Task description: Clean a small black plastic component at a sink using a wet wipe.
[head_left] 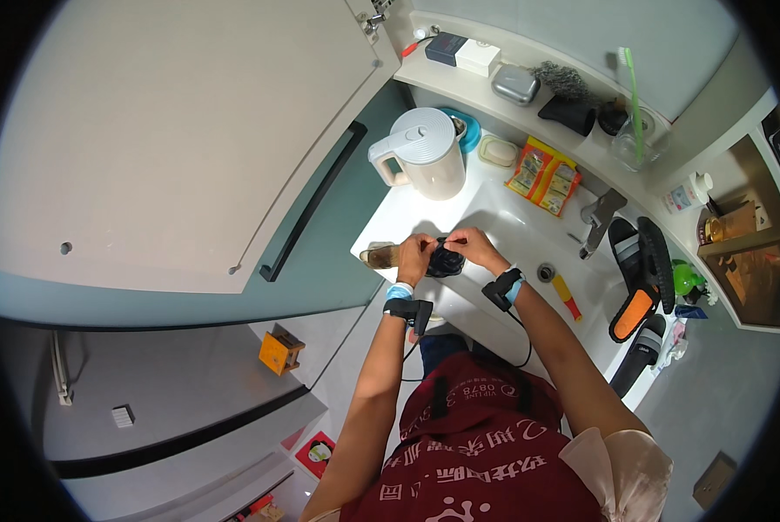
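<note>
Person's left hand [416, 255] and right hand [474, 246]: fingertips pinched on black bundle [447, 264] | bundle: between them, at the near rim of white sink [516, 233], right of left hand, equally near both; long axis unclear | count: two hands, one bundle, one pitcher [435, 172], one yellow-red packet [544, 177], one faucet [601, 213]

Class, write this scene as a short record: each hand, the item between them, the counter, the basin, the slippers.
left hand: fingertips pinched at the black item
right hand: fingertips pinched there too
black item: dark, crumpled-looking; exact kind unclear
counter: white lidded jug; brown object beside the left hand
basin: yellow-and-red object near the drain
slippers: dark, right of the faucet
</note>
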{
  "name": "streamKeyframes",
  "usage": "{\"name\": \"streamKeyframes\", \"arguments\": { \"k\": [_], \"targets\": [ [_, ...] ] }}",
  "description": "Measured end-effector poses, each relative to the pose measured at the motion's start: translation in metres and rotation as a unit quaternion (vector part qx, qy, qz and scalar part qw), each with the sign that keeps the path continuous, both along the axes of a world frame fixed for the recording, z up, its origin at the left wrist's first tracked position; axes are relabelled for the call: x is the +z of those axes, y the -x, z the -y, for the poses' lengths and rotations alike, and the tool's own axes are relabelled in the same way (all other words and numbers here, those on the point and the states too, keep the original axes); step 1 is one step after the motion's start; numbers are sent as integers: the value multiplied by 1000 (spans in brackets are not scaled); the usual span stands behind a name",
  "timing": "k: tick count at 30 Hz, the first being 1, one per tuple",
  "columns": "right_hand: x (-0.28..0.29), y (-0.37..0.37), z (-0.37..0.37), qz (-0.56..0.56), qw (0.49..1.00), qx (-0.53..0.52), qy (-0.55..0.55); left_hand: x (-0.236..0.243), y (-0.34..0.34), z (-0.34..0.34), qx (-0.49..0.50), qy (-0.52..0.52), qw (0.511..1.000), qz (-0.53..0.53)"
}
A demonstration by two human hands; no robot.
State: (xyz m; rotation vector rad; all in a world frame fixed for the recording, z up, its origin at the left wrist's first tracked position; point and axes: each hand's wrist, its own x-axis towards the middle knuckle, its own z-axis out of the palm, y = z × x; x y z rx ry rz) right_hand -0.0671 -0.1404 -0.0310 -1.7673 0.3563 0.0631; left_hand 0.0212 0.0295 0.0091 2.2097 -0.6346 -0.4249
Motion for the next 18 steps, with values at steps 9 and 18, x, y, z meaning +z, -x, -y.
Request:
{"name": "streamKeyframes", "arguments": {
  "k": [9, 18],
  "targets": [
    [-4, -3, -3, 16, 999, -22, -44, 10, -2, 4, -25, 31, 998, -43],
    [7, 12, 1, 40, 995, -7, -95, 6, -7, 7, -45, -22, 998, -50]
  ]
}}
